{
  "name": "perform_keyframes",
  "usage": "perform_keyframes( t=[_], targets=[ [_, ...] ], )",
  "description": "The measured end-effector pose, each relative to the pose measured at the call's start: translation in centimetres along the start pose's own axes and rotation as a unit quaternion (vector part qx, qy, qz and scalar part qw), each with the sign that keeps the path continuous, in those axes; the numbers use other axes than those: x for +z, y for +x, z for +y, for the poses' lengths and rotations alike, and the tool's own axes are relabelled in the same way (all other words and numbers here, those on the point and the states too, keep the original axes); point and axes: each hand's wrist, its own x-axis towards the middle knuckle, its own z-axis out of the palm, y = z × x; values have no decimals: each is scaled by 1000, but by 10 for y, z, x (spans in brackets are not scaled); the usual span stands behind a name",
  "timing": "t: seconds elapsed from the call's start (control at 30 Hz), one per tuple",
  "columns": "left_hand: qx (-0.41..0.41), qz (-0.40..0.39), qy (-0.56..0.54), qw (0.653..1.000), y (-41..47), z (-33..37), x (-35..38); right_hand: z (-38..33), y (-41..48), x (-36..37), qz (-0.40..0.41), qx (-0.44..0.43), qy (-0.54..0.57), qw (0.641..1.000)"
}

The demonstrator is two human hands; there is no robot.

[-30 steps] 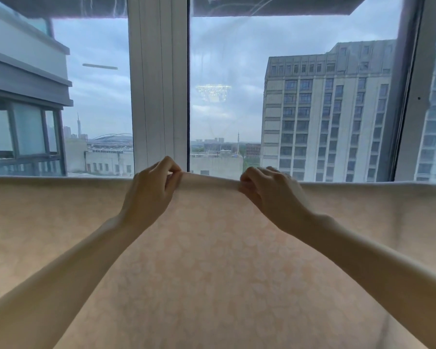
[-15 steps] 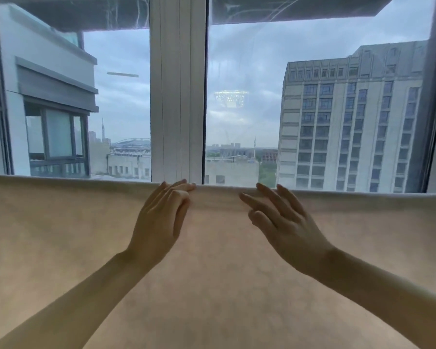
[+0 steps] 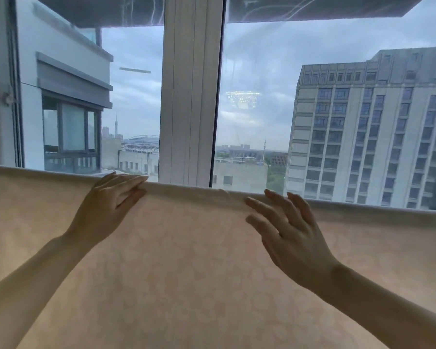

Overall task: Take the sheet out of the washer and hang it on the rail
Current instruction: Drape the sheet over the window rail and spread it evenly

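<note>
A pale beige sheet (image 3: pixel 191 260) with a faint flower pattern hangs across the whole width of the view, folded over a rail that it hides. Its top fold runs from left to right just under the window. My left hand (image 3: pixel 106 205) lies flat on the fold with straight fingers pointing right. My right hand (image 3: pixel 290 230) is spread open with straight fingers, its fingertips at the top fold; I cannot tell whether they touch the cloth. Neither hand holds anything.
Right behind the sheet stands a large window with a white centre frame post (image 3: pixel 190 91). Through the glass are a tall grey building (image 3: pixel 373 132) at right and a neighbouring balcony (image 3: pixel 68 102) at left.
A second ago both hands pinched the sheet's top fold close together. They have let go, opened flat and slid apart along the fold, left hand leftward, right hand rightward.
</note>
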Motion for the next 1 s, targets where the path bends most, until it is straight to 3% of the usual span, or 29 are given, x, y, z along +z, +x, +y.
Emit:
perform_keyframes(
  t=[0.13,0.23,0.4,0.57,0.7,0.87,1.0],
  targets=[
    [21,43,-28,998,-2,-5,0,-21,32,6,28,42,28,998],
    [36,67,-74,994,2,-8,-4,-42,59,15,5,39,21,999],
    [95,39,-85,991,11,-16,-13,-85,110,30,-33,52,41,997],
    [129,-27,-146,980,12,-52,-29,-131,149,56,-17,23,-8,1000],
    [108,-39,-162,980,12,-99,-47,-138,163,68,-32,102,-6,994],
    [85,-29,-159,983,8,-140,-58,-148,162,65,-54,118,-45,990],
    [52,-30,-217,974,12,-145,-59,-151,171,54,-52,126,-96,986]
  ],
)
